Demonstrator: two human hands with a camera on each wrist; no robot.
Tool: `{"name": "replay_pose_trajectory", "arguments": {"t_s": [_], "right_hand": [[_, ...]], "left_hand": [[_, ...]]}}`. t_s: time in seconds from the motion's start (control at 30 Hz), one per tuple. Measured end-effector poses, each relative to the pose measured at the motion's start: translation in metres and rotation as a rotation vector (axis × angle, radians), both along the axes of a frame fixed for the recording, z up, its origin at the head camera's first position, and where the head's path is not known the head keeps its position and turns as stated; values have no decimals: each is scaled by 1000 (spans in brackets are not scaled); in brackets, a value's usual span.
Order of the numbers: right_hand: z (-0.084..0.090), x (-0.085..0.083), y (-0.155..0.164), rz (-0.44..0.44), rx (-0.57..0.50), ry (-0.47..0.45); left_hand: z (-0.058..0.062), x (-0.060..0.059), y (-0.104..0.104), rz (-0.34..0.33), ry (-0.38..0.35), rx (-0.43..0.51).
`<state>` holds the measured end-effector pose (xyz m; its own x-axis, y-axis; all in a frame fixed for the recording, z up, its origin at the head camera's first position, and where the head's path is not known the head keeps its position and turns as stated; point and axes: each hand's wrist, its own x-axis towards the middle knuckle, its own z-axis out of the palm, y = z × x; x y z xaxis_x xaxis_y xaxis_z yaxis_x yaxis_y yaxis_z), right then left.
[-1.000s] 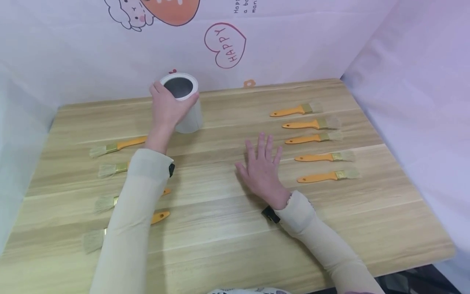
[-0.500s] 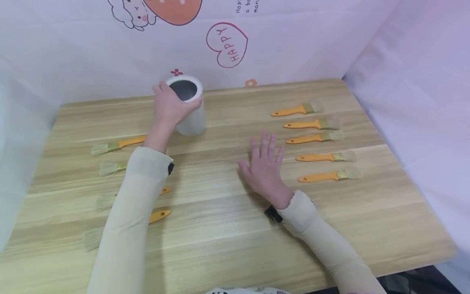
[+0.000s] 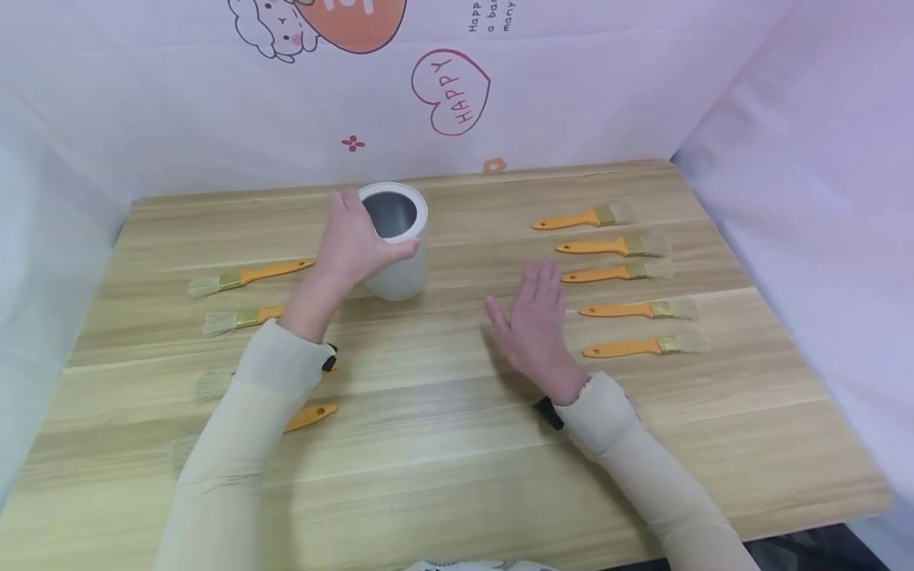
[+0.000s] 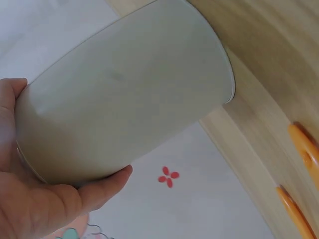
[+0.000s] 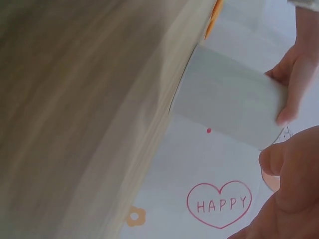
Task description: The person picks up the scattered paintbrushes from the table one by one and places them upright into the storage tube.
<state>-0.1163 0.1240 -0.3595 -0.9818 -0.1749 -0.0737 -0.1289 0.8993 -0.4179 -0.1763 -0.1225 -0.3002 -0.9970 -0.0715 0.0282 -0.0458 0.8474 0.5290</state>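
While my left hand (image 3: 353, 246) wraps around the cup (image 3: 395, 242), fingers and thumb curled on its upper wall near the rim, the cup stands upright on the table (image 3: 457, 444), a little left of centre in the upper half of the head view. In the left wrist view the cup (image 4: 124, 99) fills most of the frame, with my thumb along its lower edge and fingertips at the far left, its base resting on the wood at upper right. Its inside looks grey and I see nothing in it.

My right hand (image 3: 535, 325) lies just right of centre in the head view, palm down, fingers straight and close together, holding nothing; I cannot tell whether it rests on the wood or hangs just above it. It sits apart from the cup and just left of a column of five brushes (image 3: 628, 274) with orange handles, their bristles pointing to the right edge. In the right wrist view the cup (image 5: 227, 102) shows at upper right with the other hand's fingers on it.

On the left side of the head view I see more brushes (image 3: 246, 277), bristles pointing left, some partly hidden under my left sleeve (image 3: 236, 460). Behind the table hangs a backdrop (image 3: 214, 95) with a heart marked HAPPY at top centre.
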Motion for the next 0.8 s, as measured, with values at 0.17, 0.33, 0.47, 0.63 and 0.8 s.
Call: {"name": "replay_pose_trajectory", "arguments": {"t_s": [0.17,0.33,0.47,0.63,0.8], "right_hand": [[1,0,5,-18,-20,-8],[0,1,6,-15,3,-3],[-1,1,4,-12,13,0],[-1,2,6,-3,16,2],[-2,2,16,9,64,21]], "left_hand": [[2,17,7,-62,-12,-21],[2,40,15,-95,-37,43],[2,53,19,-131,-22,41],[1,65,21,-156,12,35],[0,78,23,-171,18,39]]}}
